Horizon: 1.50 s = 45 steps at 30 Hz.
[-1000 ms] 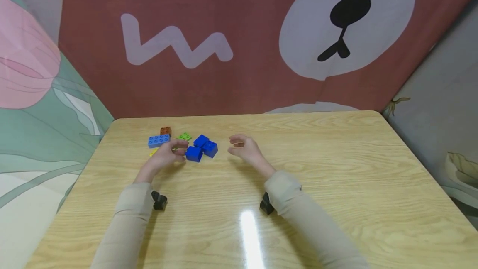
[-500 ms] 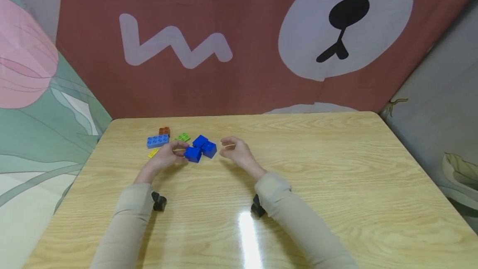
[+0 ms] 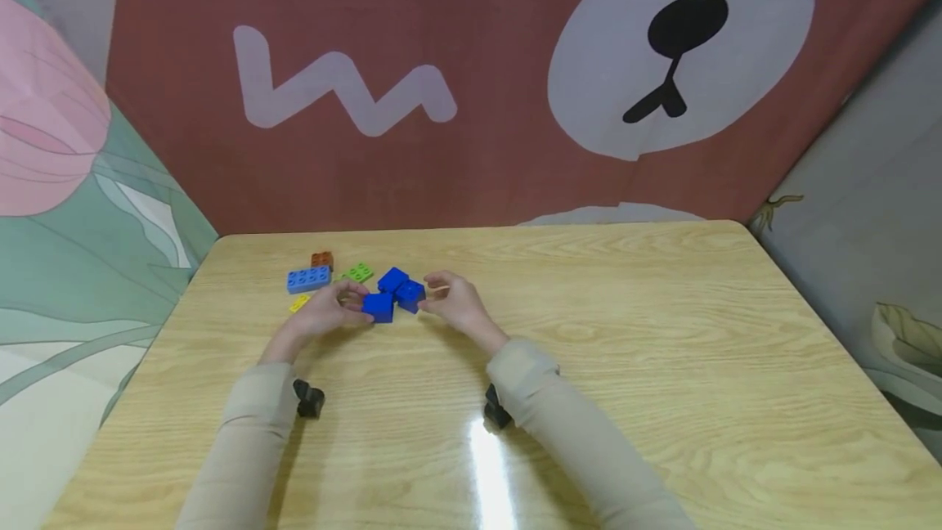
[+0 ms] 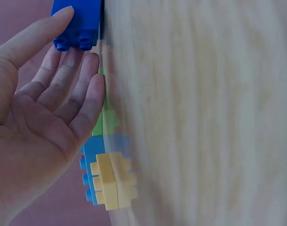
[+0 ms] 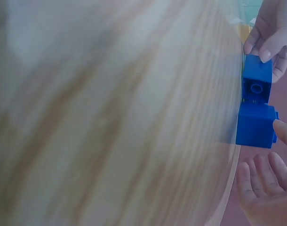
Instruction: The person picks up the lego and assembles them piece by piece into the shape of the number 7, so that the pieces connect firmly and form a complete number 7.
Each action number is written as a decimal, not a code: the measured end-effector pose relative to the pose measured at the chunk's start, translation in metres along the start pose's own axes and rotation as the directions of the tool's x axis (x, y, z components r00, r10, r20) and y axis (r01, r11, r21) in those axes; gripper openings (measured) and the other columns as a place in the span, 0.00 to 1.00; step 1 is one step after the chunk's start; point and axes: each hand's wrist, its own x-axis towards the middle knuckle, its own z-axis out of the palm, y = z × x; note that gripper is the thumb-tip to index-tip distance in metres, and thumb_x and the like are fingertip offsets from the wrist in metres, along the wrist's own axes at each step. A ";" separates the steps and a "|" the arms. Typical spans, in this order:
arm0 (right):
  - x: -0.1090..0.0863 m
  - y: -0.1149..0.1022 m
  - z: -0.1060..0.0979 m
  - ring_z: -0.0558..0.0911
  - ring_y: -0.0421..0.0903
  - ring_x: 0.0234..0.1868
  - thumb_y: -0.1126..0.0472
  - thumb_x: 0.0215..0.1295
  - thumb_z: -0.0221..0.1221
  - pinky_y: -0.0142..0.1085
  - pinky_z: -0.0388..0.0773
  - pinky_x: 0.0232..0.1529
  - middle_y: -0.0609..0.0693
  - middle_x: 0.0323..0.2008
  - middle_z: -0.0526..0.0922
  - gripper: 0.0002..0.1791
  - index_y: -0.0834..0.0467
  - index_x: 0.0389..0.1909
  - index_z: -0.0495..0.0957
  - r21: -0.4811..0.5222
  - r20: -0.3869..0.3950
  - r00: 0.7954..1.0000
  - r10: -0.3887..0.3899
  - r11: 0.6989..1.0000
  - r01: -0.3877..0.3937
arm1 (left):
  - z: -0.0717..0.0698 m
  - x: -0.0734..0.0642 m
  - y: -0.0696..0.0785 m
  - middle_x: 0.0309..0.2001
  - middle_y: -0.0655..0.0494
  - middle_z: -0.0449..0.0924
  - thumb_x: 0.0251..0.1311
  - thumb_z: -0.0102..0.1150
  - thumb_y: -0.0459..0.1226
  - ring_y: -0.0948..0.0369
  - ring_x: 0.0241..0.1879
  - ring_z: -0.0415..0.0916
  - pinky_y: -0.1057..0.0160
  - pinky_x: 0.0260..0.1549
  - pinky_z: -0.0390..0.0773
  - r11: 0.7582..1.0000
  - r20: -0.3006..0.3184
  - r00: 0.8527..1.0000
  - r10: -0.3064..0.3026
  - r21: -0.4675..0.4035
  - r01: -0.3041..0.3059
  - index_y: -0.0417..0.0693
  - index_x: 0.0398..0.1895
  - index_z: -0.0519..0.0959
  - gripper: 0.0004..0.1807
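Three dark blue toy building blocks sit close together on the table in the head view. My left hand (image 3: 327,309) pinches the nearest blue block (image 3: 379,307) between thumb and fingers, its thumb lying on the side of the block (image 4: 82,21) in the left wrist view. To the right, my right hand (image 3: 458,303) is beside the right blue block (image 3: 410,296), fingers loosely bent and spread. Its thumb meets or nearly meets that block's studded end (image 5: 256,126) in the right wrist view. Behind them lies the third blue block (image 3: 393,279), which neither hand touches.
Around the left hand lie a light blue block (image 3: 309,279), a brown block (image 3: 321,260), a green block (image 3: 359,271) and a yellow block (image 3: 298,303), partly hidden. The wooden table (image 3: 662,350) ends at a printed cloth backdrop (image 3: 500,170).
My right hand has moved left, from apart up to the right blue block. My left fingers have closed in on the nearest blue block, which has turned slightly.
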 end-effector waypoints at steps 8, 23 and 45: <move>-0.001 -0.007 0.008 0.77 0.56 0.57 0.63 0.58 0.66 0.45 0.77 0.58 0.60 0.55 0.79 0.27 0.62 0.59 0.73 -0.077 0.010 1.000 -0.015 0.997 0.015 | -0.009 -0.011 0.000 0.64 0.37 0.66 0.60 0.63 0.40 0.41 0.64 0.66 0.44 0.61 0.71 0.999 0.017 0.999 0.035 -0.041 -0.035 0.37 0.62 0.67 0.29; -0.001 -0.007 0.012 0.80 0.50 0.47 0.59 0.61 0.63 0.41 0.78 0.48 0.56 0.46 0.82 0.19 0.60 0.52 0.77 -0.254 -0.013 0.999 -0.037 0.967 0.033 | -0.010 -0.012 0.007 0.66 0.41 0.67 0.57 0.64 0.48 0.42 0.65 0.66 0.43 0.61 0.71 0.999 -0.001 0.999 0.039 -0.013 -0.039 0.45 0.63 0.68 0.32; 0.000 -0.005 0.003 0.79 0.53 0.54 0.60 0.60 0.61 0.44 0.77 0.56 0.58 0.54 0.80 0.25 0.59 0.59 0.73 -0.275 0.038 0.999 -0.010 0.961 0.020 | -0.019 -0.017 -0.002 0.66 0.42 0.66 0.57 0.65 0.49 0.43 0.66 0.65 0.44 0.61 0.71 0.999 -0.040 0.999 0.023 -0.041 -0.025 0.44 0.63 0.67 0.34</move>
